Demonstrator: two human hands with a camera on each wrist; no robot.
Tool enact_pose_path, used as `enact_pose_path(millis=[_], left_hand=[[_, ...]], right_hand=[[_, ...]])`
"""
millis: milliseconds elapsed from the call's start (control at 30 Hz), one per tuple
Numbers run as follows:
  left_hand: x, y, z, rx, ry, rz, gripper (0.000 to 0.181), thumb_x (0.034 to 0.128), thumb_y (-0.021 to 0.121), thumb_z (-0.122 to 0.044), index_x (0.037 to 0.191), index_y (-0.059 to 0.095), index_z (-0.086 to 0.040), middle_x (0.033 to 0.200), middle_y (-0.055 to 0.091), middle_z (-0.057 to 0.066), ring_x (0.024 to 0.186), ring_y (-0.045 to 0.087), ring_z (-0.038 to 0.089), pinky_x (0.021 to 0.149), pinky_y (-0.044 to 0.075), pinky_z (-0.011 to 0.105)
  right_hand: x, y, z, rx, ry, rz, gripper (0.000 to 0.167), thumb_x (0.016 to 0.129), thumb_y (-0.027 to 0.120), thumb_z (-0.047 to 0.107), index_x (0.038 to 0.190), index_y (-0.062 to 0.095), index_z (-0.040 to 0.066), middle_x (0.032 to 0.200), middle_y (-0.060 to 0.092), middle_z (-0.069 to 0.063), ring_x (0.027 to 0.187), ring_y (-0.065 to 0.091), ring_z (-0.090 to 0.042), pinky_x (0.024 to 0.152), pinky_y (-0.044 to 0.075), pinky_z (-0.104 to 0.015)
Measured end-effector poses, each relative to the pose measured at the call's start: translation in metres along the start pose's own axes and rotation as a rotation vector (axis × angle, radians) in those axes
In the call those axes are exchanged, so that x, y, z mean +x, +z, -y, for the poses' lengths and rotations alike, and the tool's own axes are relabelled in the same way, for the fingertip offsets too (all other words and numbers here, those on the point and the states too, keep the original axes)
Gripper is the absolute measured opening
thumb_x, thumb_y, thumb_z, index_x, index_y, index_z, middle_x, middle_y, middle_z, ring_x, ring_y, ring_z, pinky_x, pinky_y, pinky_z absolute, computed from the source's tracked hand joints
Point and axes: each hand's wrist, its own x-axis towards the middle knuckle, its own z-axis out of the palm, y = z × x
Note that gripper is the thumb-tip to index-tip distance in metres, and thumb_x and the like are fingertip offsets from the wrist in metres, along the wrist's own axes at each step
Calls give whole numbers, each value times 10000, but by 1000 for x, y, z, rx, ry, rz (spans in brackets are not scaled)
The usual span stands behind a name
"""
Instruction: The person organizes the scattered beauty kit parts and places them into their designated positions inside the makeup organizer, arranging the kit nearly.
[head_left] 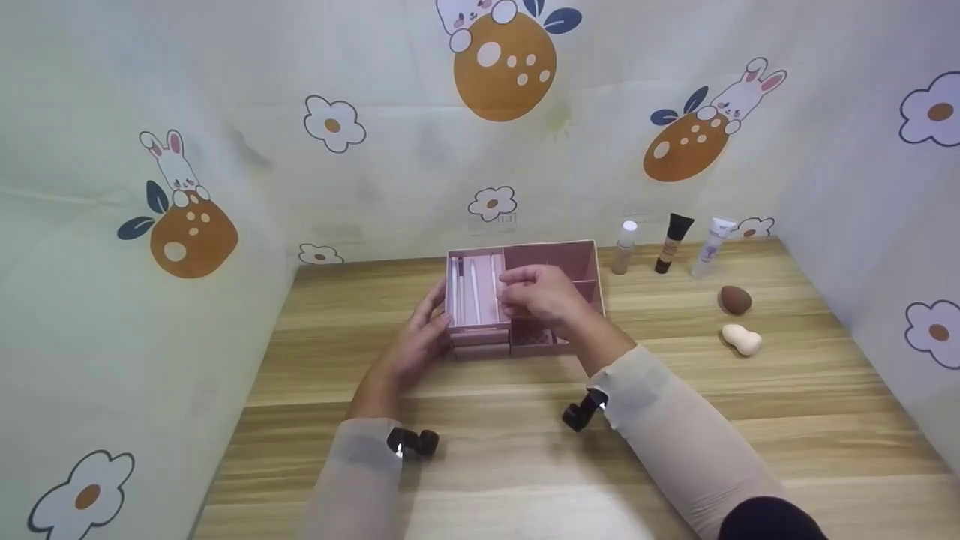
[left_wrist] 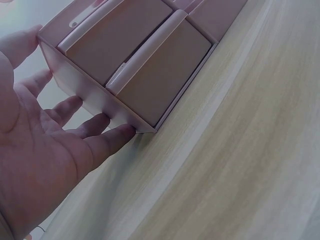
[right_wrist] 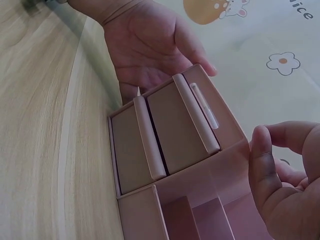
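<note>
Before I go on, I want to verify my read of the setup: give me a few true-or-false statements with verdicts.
1. The left hand touches the organizer's left side. True.
2. The organizer shows only one drawer front. False: two drawer fronts show.
3. The black-topped tube stands between the bottle and the white tube. True.
4. The brown sponge sits inside the organizer. False: the brown sponge sits on the table.

The table point(head_left: 322, 349) bears an organizer point(head_left: 481, 338), containers point(head_left: 674, 241) and, apparently, sponges point(head_left: 736, 300).
</note>
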Motion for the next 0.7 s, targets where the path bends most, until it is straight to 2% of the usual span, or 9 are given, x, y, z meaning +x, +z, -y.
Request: enact_pose_path(millis=[133, 367, 533, 700], left_hand=[[0, 0, 0, 19, 4, -1, 675, 1108, 571, -287, 1688, 260, -437, 1807, 156, 6, 1626, 326, 347, 1303, 373, 515], [1, -1, 1, 31, 14, 2, 669, 1112, 560, -279, 1688, 260, -439, 1807, 156, 10, 1611, 354, 353, 1290, 393, 515], [0, -2, 1, 38, 13, 4, 673, 1112, 562, -300, 1690, 247, -445, 1810, 150, 2, 1612, 355, 349, 1289, 394, 512], [0, -2, 1, 29, 15, 9, 672, 1111, 563, -300, 1689, 250, -442, 1809, 145, 6, 1614, 347, 362, 1296, 379, 530]], right_hand=[[0, -2, -1, 15, -9, -3, 430, 933, 765, 15, 1356, 687, -11, 1034, 778, -122, 806, 773, -167, 808, 688, -311], [-7, -14, -2, 36, -50, -5, 441, 942, 767, 25, 1372, 672, -8, 1234, 755, -234, 904, 802, -256, 845, 690, -357], [-15, -29, -4, 11, -73, -27, 500, 929, 795, 49, 1406, 653, -4, 1086, 778, -99, 926, 792, -237, 848, 684, -323], [-23, -47, -6, 27, -110, -36, 533, 930, 792, 29, 1426, 615, -50, 980, 757, -12, 859, 764, -178, 813, 680, -290]])
